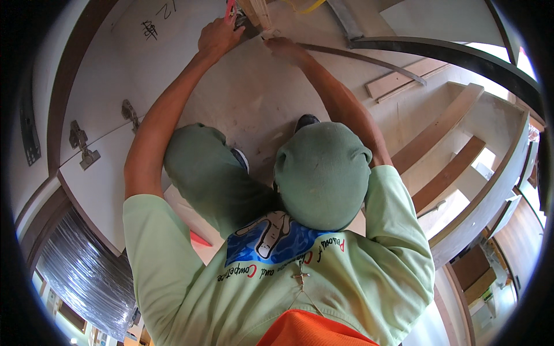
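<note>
Nearest are the wearer's pale green shirt point(358, 282) and, past it, the two bent knees in dark green trousers point(323, 173), with both bare forearms reaching out on either side of them. On the left, metal hinges point(81, 144) are fixed to white panels; on the right is a curved frame with wooden slats point(441, 130). Farther out, a long, thin dark strip point(363, 59) runs along the dusty pale board point(242, 98) from just beside the right wrist toward the right. At the far edge, the left hand point(220, 39) is folded closed around a red piece point(230, 8), which runs out of view above. The right hand point(284, 49) is blurred, its fingers bent in at the lower end of an upright wooden piece point(259, 12); whether it grips this cannot be told. That wood stands between the hands, slightly beyond both, its top cut off.
</note>
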### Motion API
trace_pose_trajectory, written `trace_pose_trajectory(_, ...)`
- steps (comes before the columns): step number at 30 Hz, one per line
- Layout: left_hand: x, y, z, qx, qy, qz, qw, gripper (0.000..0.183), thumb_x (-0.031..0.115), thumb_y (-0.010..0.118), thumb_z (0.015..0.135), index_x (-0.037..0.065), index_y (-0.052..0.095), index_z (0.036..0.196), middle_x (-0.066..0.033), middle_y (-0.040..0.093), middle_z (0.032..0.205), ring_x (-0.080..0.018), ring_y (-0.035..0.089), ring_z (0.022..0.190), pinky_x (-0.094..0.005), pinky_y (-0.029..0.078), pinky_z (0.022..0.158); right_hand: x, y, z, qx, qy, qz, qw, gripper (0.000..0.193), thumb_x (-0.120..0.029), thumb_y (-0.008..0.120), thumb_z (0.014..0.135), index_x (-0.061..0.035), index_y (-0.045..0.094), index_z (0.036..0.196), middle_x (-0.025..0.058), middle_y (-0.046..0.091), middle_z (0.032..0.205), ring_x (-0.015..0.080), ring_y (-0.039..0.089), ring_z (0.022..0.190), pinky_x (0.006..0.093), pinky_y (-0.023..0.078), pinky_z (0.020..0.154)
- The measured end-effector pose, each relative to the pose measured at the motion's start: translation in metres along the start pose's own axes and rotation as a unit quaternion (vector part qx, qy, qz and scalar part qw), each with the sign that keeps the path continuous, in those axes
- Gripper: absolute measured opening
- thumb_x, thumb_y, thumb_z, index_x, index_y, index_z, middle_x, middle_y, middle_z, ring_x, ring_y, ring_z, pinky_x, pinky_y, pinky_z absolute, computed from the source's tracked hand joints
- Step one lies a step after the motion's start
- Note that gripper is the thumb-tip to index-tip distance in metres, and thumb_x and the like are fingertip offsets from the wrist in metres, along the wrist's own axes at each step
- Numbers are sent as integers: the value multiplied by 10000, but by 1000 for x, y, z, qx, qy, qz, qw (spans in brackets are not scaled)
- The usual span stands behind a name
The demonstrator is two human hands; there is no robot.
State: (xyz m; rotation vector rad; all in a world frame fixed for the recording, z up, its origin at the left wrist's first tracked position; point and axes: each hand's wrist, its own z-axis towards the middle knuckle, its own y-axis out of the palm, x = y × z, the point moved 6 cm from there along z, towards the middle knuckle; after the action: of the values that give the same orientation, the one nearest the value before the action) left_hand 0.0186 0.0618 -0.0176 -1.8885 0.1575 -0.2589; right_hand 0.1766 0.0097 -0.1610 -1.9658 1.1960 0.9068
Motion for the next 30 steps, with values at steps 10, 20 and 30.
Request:
trace_pose_trajectory(10, -3, 3, -1, 97, 51, 0, 994, 395, 401, 575, 919, 59, 603, 1114, -181, 680, 953, -357, 667, 893, -467, 535, 797, -16, 0, 1, -42, -17, 6, 999, 414, -367, 446, 990, -29, 557, 779, 87, 538, 524, 206, 532, 469, 430, 417, 453)
trace_pose_trajectory(20, -3, 2, -2, 103, 24, -21, 994, 353, 373, 640, 883, 48, 661, 1020, -206, 690, 914, -373, 674, 864, -462, 544, 780, -21, -3, -5, -86, 87, -31, 992, 582, -394, 550, 955, 34, 508, 1348, 130, 627, 1190, 227, 612, 996, 387, 503, 820)
trace_pose_trajectory(30, 7, -9, -8, 101, 40, -6, 994, 330, 330, 651, 879, 30, 673, 1016, -202, 698, 910, -367, 676, 881, -463, 539, 780, -44, -9, -25, -71, 73, -48, 994, 588, -405, 518, 965, 6, 479, 1383, 140, 613, 1215, 240, 605, 1017, 408, 495, 834)
